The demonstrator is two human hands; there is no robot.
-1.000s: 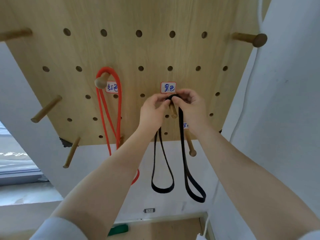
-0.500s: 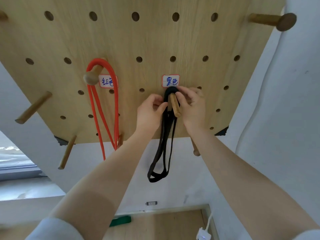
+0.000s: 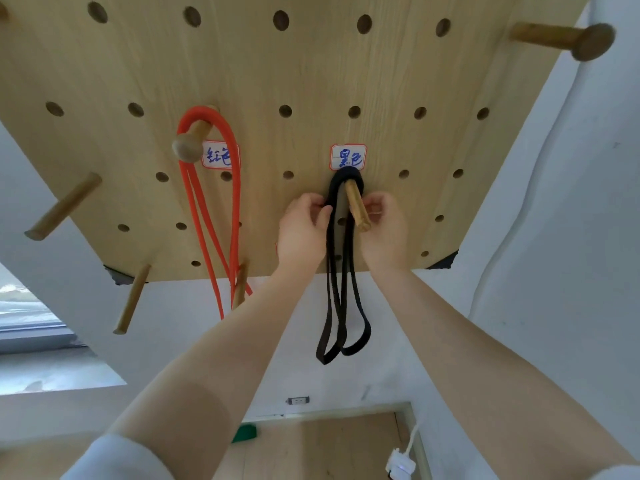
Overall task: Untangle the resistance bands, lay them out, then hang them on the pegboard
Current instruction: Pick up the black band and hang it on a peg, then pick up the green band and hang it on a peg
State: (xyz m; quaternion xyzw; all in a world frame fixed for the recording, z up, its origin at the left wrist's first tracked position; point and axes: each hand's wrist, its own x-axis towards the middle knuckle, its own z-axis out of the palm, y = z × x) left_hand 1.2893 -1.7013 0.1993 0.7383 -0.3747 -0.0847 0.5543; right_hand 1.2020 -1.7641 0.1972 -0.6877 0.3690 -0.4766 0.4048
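Observation:
A black resistance band [image 3: 341, 306] hangs doubled over a wooden peg [image 3: 356, 206] on the pegboard [image 3: 311, 71], under a white label [image 3: 348, 156]. My left hand [image 3: 303, 230] pinches the band's left strand just below the peg. My right hand [image 3: 384, 230] sits curled at the peg's right side, touching the band; whether it grips the strand is hidden. A red band [image 3: 221, 202] hangs from a knobbed peg [image 3: 188, 145] further left, beside its own label [image 3: 220, 156].
Bare wooden pegs stick out at the left [image 3: 62, 207], lower left [image 3: 131, 299] and upper right [image 3: 568, 38]. White walls flank the board. Below are a wall socket [image 3: 298, 400], a green object [image 3: 244, 434] and a white plug with cable [image 3: 400, 467] on the floor.
The band's loops, spread wide a second ago, now hang gathered over the peg. Both hands have dropped from the top of the peg to just below it.

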